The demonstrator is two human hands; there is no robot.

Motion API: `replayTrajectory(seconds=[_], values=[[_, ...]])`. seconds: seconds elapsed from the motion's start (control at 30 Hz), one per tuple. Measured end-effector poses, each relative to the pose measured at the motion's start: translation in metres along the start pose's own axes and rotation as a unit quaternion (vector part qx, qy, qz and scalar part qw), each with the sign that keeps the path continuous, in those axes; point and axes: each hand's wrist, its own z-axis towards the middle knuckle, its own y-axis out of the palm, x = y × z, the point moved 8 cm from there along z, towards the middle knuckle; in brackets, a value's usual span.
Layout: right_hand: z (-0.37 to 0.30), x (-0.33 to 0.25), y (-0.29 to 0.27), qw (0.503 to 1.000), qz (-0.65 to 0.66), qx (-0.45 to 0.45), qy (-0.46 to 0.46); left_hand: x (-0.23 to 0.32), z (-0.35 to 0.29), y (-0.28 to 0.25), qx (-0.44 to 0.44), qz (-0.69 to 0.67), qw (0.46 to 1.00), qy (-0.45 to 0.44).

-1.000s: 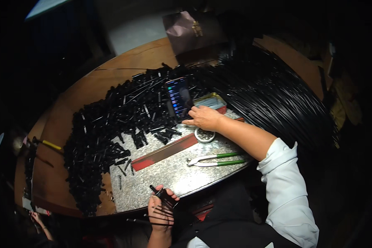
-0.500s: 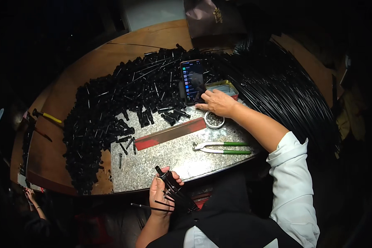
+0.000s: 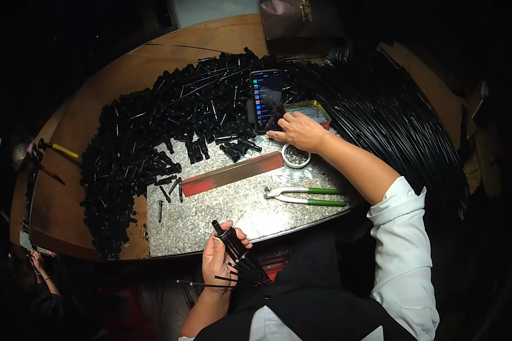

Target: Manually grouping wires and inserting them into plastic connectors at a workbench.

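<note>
My left hand (image 3: 216, 258) is closed around a black cylindrical part (image 3: 230, 241) with several thin black rods fanning out below it; some rods have pale, bead-like tips. A fine wire (image 3: 239, 217) sticks up beside the fingers. My right hand (image 3: 302, 133) reaches far out, its fingers apart at the lower right corner of a phone (image 3: 267, 99) propped upright with a lit screen. Just behind those fingers sits a tin (image 3: 326, 116) holding thin pale pieces. Below the wrist stands a white bowl (image 3: 285, 161) of small metal bits.
Green-handled pincers (image 3: 324, 202) and a worn red bar (image 3: 233, 175) lie on the speckled slab (image 3: 210, 219). Black tubular parts (image 3: 119, 153) are heaped at left and behind; long black rods (image 3: 398, 119) spread rightward. A yellow-handled tool (image 3: 62, 149) lies far left. Another person's hand (image 3: 37, 261) shows lower left.
The whole scene sits slightly higher in the picture. My right hand stays by the phone's lower corner with little change. My left hand keeps its hold on the black part.
</note>
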Motion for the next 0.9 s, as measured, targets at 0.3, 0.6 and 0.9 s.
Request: replayTrajectory(seconds=[0.3, 0.6, 0.9], values=[[0.006, -0.0021, 0.0003, 1.0, -0.01, 0.014, 0.013, 0.0019, -0.0024, 0.003, -0.006, 0.003, 1.0, 0.01], [0.0056, -0.0008, 0.0005, 0.998, -0.003, 0.061, 0.012, 0.003, -0.0031, 0.0031, 0.003, 0.012, 1.0, 0.002], [0.0071, -0.0013, 0.0009, 1.0, 0.003, 0.015, 0.024, 0.0047, -0.0038, 0.006, -0.014, -0.035, 0.999, 0.004]])
